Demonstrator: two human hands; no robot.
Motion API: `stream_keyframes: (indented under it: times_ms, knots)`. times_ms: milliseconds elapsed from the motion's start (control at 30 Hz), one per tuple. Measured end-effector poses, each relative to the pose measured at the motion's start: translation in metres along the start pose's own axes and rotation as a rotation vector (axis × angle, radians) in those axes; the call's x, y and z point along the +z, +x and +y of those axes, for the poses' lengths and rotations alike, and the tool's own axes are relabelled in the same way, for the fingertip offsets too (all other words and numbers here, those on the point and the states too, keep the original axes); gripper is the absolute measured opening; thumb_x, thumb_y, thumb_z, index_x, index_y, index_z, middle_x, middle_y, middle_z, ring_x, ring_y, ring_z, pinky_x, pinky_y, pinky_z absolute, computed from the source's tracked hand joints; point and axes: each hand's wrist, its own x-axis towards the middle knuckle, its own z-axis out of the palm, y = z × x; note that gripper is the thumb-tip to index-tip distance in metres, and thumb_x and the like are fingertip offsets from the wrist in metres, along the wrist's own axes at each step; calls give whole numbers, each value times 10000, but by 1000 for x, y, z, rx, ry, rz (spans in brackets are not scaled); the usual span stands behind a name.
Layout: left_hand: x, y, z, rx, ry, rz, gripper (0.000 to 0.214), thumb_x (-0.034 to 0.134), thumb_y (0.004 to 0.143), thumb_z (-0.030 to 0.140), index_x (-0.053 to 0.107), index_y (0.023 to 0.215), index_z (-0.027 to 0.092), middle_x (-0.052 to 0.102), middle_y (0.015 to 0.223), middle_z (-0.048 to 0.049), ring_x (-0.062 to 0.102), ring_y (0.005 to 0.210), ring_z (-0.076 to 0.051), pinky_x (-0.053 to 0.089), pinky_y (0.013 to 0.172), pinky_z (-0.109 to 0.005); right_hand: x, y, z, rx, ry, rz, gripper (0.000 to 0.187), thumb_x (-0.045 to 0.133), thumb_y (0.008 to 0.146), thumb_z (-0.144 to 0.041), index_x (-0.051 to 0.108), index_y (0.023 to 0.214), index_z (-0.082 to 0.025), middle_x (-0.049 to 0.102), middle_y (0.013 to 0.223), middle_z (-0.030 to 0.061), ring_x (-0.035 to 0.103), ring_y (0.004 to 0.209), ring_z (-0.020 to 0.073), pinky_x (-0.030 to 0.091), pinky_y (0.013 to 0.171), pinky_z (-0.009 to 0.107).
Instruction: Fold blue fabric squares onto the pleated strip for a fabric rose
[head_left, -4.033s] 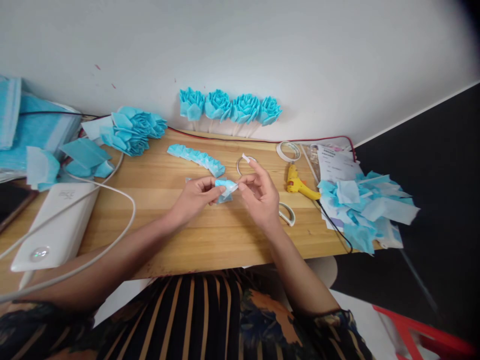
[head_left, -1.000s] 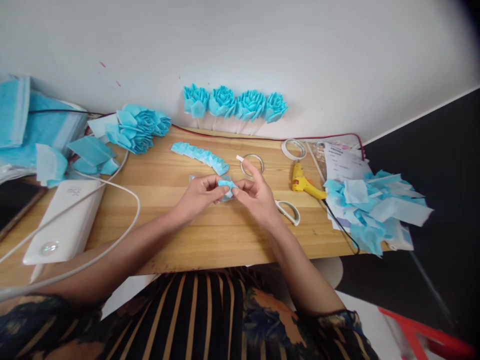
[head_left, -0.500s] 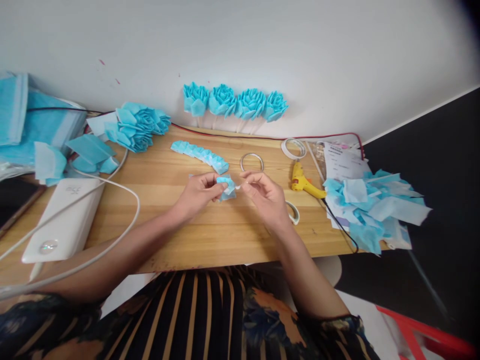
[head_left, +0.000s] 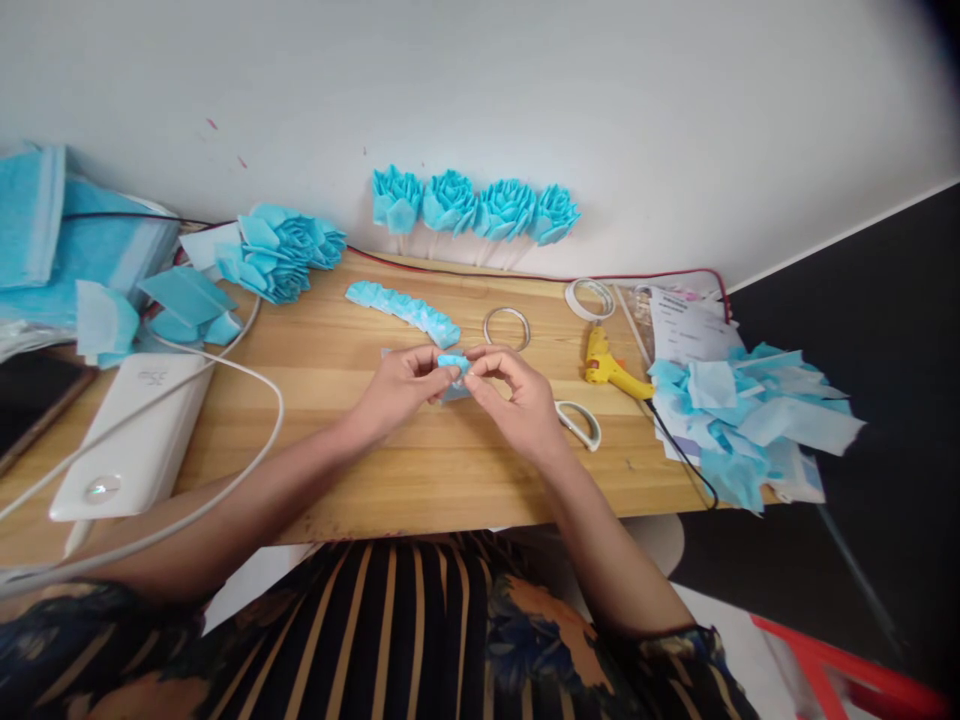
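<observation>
we see two bare hands meeting over the middle of a wooden table point(head_left: 360, 500). the left hand point(head_left: 399, 388) is pinched, thumb over fingers, on a small blue piece point(head_left: 451, 362). the right hand point(head_left: 519, 395) also has thumb and fingertips closed on it, at its right edge. the piece sits between the two hands, just above the tabletop; its exact folds are too small for us to read.

far of the hands, we note a row of folded blue pieces point(head_left: 403, 312) slanting down to the right, its near end close to the fingers. just right of that lies a thin ring point(head_left: 507, 309). a pale curved ring point(head_left: 595, 430) shows beside the right wrist, partly hidden.

farther right: a yellow glue gun point(head_left: 615, 374), then a heap of blue and white scraps point(head_left: 750, 410) at the right end. four blue flowers point(head_left: 450, 203) on sticks lean at the far wall. near left, we record a white power bank point(head_left: 135, 435).
</observation>
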Motion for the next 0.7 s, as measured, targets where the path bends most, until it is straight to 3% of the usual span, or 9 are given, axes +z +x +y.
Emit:
stream_keyframes:
  times_ms: [333, 700]
  knots:
    - [-1, 0, -1, -8, 16, -7, 271, 722, 739, 388, 582, 663, 169, 542, 586, 28, 460, 564, -93, 387, 566, -239, 4, 1, 0, 99, 23, 24, 77, 650, 864, -272, 653, 808, -220, 730, 834, 1, 673, 819, 157, 526, 840, 333]
    - [-1, 1, -2, 18, -15, -52, 297, 721, 772, 418, 592, 685, 165, 558, 607, 22, 475, 587, -100, 393, 593, -247, 7, -2, -1, 59, -64, 108, 80, 654, 862, -255, 628, 793, -225, 727, 805, -10, 674, 775, 152, 520, 769, 308]
